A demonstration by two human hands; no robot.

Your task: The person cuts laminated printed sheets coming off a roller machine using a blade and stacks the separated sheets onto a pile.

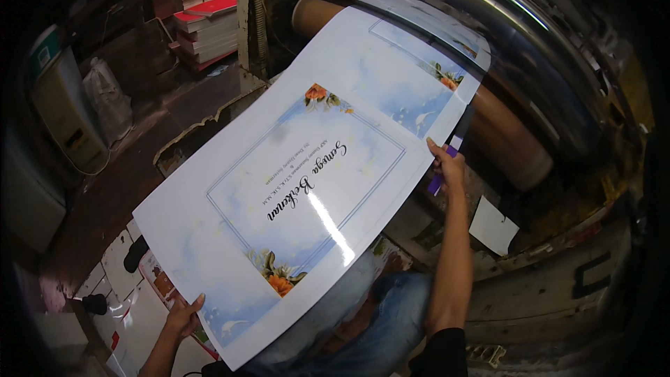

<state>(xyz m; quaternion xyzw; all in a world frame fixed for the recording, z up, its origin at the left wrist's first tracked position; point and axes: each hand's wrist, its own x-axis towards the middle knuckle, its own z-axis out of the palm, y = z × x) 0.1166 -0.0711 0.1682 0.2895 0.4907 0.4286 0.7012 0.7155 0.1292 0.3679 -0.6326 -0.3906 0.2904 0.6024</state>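
Observation:
A large glossy printed sheet, pale blue and white with orange flowers and dark lettering, stretches diagonally before me. Its far end curves over a shiny metal roller of a machine. At the sheet's near left corner my left hand is closed on the edge, thumb on top. My right hand is at the right edge, close to the machine. Its fingers wrap a slim purple tool, probably a cutter, while the thumb reaches the sheet's edge. The blade end of that tool is not clear.
Below the metal roller runs a brown roller. A small white sheet lies on the machine's right side. Stacked red-and-white books or pads stand at the far left, with a plastic bag nearer. White tiles show under the sheet.

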